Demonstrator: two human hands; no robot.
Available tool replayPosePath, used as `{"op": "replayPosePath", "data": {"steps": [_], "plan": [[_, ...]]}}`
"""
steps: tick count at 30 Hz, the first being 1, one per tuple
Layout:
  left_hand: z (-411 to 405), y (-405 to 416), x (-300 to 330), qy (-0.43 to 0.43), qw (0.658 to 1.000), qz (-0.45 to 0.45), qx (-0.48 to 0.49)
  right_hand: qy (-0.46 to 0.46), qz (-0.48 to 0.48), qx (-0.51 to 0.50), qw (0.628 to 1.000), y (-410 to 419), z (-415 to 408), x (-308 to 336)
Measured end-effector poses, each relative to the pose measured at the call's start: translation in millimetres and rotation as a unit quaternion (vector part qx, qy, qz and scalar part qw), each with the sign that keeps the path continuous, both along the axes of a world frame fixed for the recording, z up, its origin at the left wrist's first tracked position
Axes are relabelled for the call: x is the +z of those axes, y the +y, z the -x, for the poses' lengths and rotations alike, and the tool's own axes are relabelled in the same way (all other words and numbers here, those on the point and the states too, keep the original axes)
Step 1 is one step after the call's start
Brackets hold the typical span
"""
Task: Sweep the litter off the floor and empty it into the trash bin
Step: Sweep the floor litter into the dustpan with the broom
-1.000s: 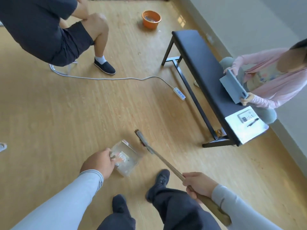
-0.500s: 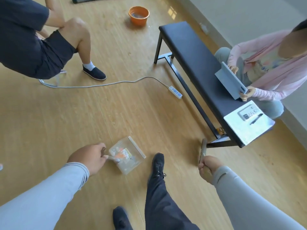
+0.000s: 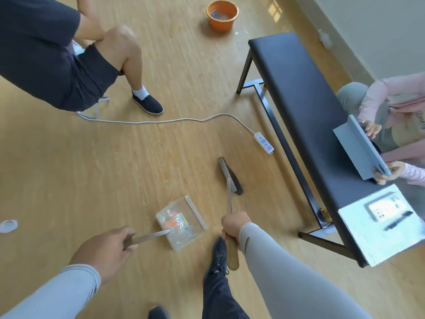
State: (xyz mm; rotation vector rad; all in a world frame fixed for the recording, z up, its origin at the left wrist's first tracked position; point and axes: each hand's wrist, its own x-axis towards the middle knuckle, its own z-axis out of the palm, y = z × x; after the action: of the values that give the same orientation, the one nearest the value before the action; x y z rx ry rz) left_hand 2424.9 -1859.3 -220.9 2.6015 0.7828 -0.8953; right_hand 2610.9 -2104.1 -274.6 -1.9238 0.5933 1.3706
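Your left hand (image 3: pixel 104 250) is curled round the long grey handle of the clear plastic dustpan (image 3: pixel 181 223). The pan sits flat on the light wooden floor (image 3: pixel 69 169), close in front of your feet. Inside it lie the orange and white bits of litter (image 3: pixel 173 223), so most of the sweeping looks done.

Your right hand (image 3: pixel 233 226) is wrapped tight round the thin handle of the grey broom with dark bristles (image 3: pixel 230 176). The broom head is on the floor just beside the pan, on its right, not touching it.

One small white scrap (image 3: pixel 8 225) lies far off by the left edge of the floor. You may want to sweep that in too. After that, I think you need to lift the pan level, so nothing slides out, and carry it to the trash bin. No trash bin shows here, so you will have to look for it.

A white power strip with a long cable (image 3: pixel 264 142) runs across the floor ahead. Step over it. A long black bench (image 3: pixel 299 107) stands on the right, with a person sitting behind it. Another person sits at the top left, and an orange plastic basin (image 3: pixel 222 16) is at the far end of the floor.
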Motion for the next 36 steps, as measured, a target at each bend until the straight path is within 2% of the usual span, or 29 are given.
{"op": "replayPosePath", "data": {"steps": [3,7,10,14,19,22,26,28,32,34,36], "plan": [[11,1,2,0.013,1.0,0.018,0.005,0.013,0.018,0.137,0.99,-5,0,13],[16,10,10,0.003,0.999,0.023,0.049,0.04,0.015,0.116,0.992,-47,-25,52],[13,26,16,-0.013,0.994,0.026,0.105,0.0,0.004,0.121,0.993,-55,-66,67],[3,50,10,-0.034,0.982,0.024,0.184,-0.081,0.081,0.198,0.973,-10,-128,38],[-25,58,-9,-0.043,0.974,-0.009,0.221,-0.121,0.149,0.22,0.956,85,-192,-25],[-34,60,-17,-0.035,0.972,-0.018,0.231,-0.111,0.141,0.277,0.944,129,-182,-45],[-32,75,-16,-0.029,0.967,-0.012,0.251,-0.082,0.117,0.418,0.897,140,-133,-44],[-33,81,-14,-0.026,0.968,-0.008,0.251,-0.069,0.098,0.43,0.895,120,-119,-33],[-42,87,-8,-0.034,0.971,-0.001,0.237,-0.038,0.052,0.353,0.933,83,-120,20],[-44,89,-7,-0.035,0.972,0.002,0.233,-0.076,0.038,0.349,0.933,89,-131,40],[-43,89,-7,-0.039,0.971,0.007,0.236,-0.124,0.053,0.375,0.917,110,-154,40]]}}
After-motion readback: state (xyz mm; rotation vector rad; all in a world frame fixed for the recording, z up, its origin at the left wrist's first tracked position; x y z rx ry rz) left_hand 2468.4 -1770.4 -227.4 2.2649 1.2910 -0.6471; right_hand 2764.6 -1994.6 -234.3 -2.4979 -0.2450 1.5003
